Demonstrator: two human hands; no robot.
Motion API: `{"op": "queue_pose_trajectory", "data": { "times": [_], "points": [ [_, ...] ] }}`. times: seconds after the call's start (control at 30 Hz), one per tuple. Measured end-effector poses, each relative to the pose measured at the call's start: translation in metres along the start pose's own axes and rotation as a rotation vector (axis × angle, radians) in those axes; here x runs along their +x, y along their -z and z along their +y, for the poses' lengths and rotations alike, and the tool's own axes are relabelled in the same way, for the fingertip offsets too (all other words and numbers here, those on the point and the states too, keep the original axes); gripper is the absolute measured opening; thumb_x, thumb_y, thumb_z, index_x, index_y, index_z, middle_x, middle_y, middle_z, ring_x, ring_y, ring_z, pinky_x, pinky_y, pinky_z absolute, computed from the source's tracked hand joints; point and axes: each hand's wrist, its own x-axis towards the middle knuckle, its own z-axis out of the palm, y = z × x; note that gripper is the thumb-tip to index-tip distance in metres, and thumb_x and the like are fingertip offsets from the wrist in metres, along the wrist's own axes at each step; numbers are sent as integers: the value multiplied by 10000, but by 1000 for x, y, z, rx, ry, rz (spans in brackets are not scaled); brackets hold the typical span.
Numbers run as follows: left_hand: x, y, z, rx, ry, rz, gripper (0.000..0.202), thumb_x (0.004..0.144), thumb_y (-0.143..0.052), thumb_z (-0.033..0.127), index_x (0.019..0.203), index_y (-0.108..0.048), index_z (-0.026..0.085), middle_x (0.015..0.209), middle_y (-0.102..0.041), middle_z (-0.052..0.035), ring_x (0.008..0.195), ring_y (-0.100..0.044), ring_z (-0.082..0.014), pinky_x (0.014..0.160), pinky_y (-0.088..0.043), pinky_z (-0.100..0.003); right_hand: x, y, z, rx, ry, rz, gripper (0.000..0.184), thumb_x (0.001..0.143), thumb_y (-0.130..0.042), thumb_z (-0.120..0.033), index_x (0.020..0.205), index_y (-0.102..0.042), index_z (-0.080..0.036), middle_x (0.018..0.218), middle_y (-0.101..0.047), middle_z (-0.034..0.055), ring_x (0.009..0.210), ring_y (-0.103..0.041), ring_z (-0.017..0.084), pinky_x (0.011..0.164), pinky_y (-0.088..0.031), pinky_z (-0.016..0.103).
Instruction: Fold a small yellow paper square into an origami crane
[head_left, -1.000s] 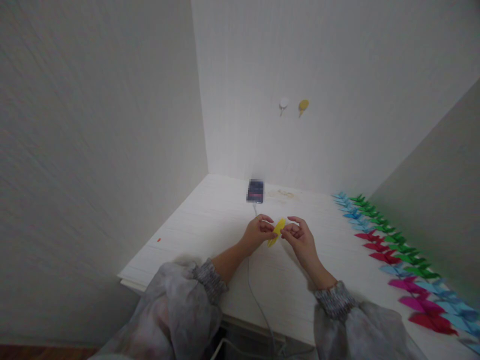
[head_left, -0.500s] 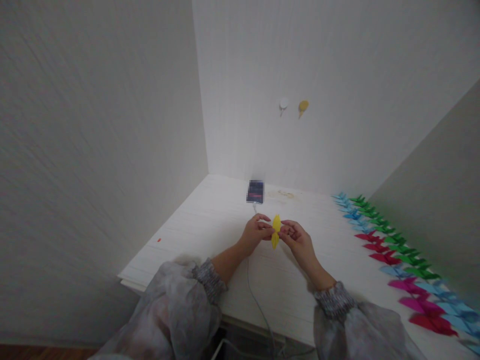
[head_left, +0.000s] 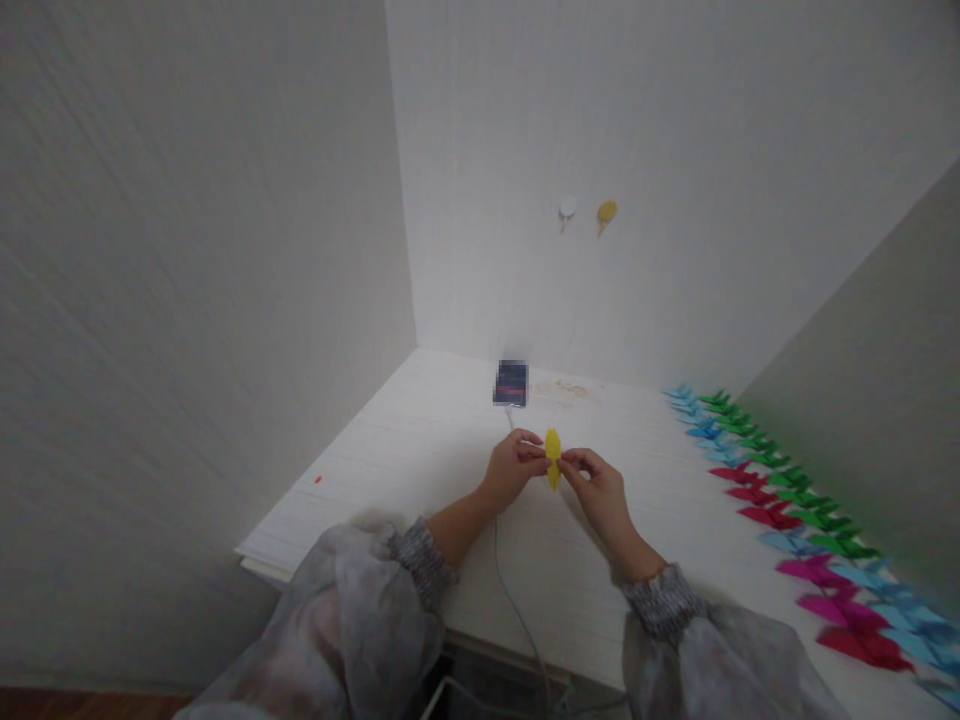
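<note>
A small piece of folded yellow paper (head_left: 553,446) is held up above the white table, with its pointed ends facing up and down. My left hand (head_left: 511,470) pinches its left side between thumb and fingers. From the other side, my right hand (head_left: 600,492) pinches it near the middle with thumb and forefinger. The fingertips cover part of the folds, so their exact shape is hidden.
Rows of folded paper cranes (head_left: 776,515) in green, blue, red and pink line the right side of the white table (head_left: 390,450). A phone (head_left: 511,383) with a cable (head_left: 517,605) lies near the back wall. An orange scrap (head_left: 318,480) is at left.
The fingers of my right hand have drawn closer together on the yellow paper. The paper has turned slightly, and its lower tip sits a little higher. My left hand has barely moved.
</note>
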Motion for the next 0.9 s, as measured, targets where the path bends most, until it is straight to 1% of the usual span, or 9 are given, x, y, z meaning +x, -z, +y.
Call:
{"op": "queue_pose_trajectory", "data": {
  "times": [0.17,0.3,0.43,0.6,0.77,0.9],
  "points": [
    [0,0,-2,148,-63,81,295,571,-643,204,813,-479,162,683,-621,-12,631,-589,-123,639,-463,-269,1,-1,-4,-110,74,-13,190,723,-494,-353,661,-548,-181,647,-551,25,608,-499,149,593,-412,275],
    [-1,-2,-2,211,-71,113,276,582,-633,206,815,-490,173,694,-631,-13,644,-594,-128,638,-457,-256,0,-3,-5,-147,65,-3,214,728,-480,-379,665,-528,-181,613,-529,18,551,-475,138,519,-390,254],
    [-2,-3,-1,225,-72,113,256,586,-630,203,805,-501,175,712,-636,-22,657,-596,-132,644,-458,-255,-1,-5,-7,-169,41,-5,216,722,-483,-385,686,-521,-175,604,-535,18,531,-473,137,496,-380,249],
    [-3,-5,1,230,-66,96,241,589,-623,198,802,-512,181,728,-644,-25,673,-599,-140,652,-462,-265,-1,-5,-8,-174,47,5,192,728,-470,-356,702,-527,-174,614,-534,18,539,-482,138,511,-390,252],
    [-5,-8,6,206,-37,91,262,572,-631,184,811,-524,188,708,-651,-20,654,-601,-140,654,-462,-264,-1,-4,-7,-155,61,33,188,720,-471,-347,709,-547,-175,626,-546,25,546,-484,140,528,-406,262],
    [-6,-8,8,208,-36,90,288,567,-635,182,830,-518,191,704,-654,-18,659,-603,-141,660,-460,-261,-1,-3,-7,-144,67,22,193,730,-461,-349,716,-556,-181,634,-554,29,553,-493,145,525,-410,263]
  ]
}}
